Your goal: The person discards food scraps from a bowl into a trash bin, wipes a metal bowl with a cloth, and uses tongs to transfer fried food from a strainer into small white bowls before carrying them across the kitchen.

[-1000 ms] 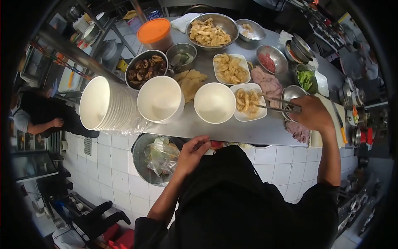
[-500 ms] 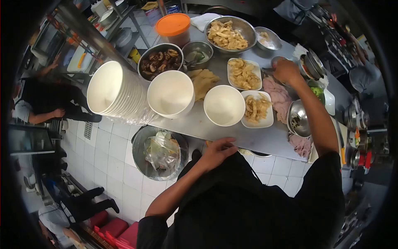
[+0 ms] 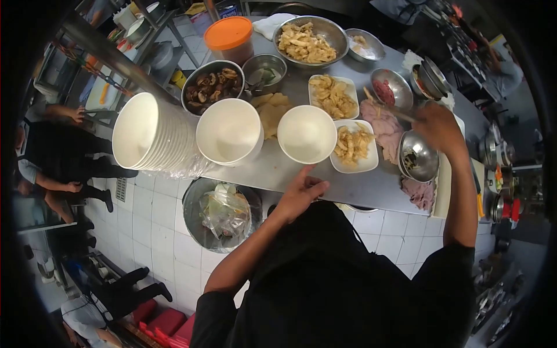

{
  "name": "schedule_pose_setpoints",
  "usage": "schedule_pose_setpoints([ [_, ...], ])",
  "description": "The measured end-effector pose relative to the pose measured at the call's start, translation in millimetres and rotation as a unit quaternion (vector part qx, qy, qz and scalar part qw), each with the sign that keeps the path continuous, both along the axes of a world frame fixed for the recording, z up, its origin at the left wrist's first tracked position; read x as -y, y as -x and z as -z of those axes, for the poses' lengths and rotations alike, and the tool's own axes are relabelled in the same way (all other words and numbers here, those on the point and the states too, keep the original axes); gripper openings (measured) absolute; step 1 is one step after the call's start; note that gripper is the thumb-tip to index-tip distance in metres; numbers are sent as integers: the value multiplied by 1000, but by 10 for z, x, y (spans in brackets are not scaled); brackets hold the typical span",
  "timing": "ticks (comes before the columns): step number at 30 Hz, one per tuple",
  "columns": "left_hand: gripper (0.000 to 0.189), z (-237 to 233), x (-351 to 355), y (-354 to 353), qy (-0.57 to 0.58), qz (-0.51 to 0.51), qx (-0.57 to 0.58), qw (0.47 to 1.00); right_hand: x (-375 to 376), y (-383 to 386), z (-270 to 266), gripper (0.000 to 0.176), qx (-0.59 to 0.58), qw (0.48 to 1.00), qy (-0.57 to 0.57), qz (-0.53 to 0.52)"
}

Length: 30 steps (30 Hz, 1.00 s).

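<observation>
- The metal tongs [image 3: 399, 113] lie across the air above the pink meat [image 3: 380, 124], slanted toward the steel bowls; they seem held by the rear end so the tips reach out while the knuckles keep clear of the food.
- The right hand [image 3: 436, 129] has its fingers wrapped round those tongs; with the blur, I cannot tell whether the tips pinch anything.
- The left hand [image 3: 299, 194] grips nothing: loosely curled, forefinger pointing at the near side of a white tub [image 3: 306, 136], perhaps just touching it.
- That tub stands mouth up beside the small square dish [image 3: 371, 160] of pale strips, both within easy reach.
- The stack of tubs [image 3: 180, 139] lies tilted in its plastic sleeve, mouths outward, likely for easy pulling.
- Under the edge of the bench [image 3: 255, 175], the lined bin [image 3: 193, 226] sits near, handy for scraps.
</observation>
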<state>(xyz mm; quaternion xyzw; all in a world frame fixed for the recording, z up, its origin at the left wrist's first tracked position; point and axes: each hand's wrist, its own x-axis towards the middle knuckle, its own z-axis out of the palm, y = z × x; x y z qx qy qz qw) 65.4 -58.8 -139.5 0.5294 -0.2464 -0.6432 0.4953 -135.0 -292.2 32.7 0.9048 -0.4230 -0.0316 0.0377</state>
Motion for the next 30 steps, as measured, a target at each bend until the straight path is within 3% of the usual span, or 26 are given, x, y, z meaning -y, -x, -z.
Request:
schedule_pose_setpoints([
  [2,71,84,37,57,-17,13,-7,1000,-270,154,-6,32,45,999,8,-25],
  [5,65,184,155,182,-31,29,15,999,-543,72,-51,33,14,997,-72,2],
  [7,62,186,186,252,-39,32,-31,998,-618,-92,-256,33,-50,980,-179,68],
  [8,62,185,210,270,-36,24,-29,999,-540,-110,-225,33,-49,981,-176,60],
  [10,63,169,239,293,-31,37,-34,998,-317,-150,-151,37,103,994,-41,14],
  [11,63,152,223,292,-28,30,-33,999,-163,-325,-212,38,97,991,-80,45],
  [16,57,291,-22,266,-9,9,-13,1000,690,-1334,-139,34,53,997,-45,-32],
  [22,43,221,-328,171,-8,-61,-28,998,1044,-2422,161,32,-45,998,-3,-51],
  [24,42,219,-412,149,-7,-86,-41,995,1191,-2492,326,36,-66,996,-3,-56],
  [30,42,257,-603,86,-6,-107,-64,992,1299,-2267,410,31,43,998,-1,-53],
])
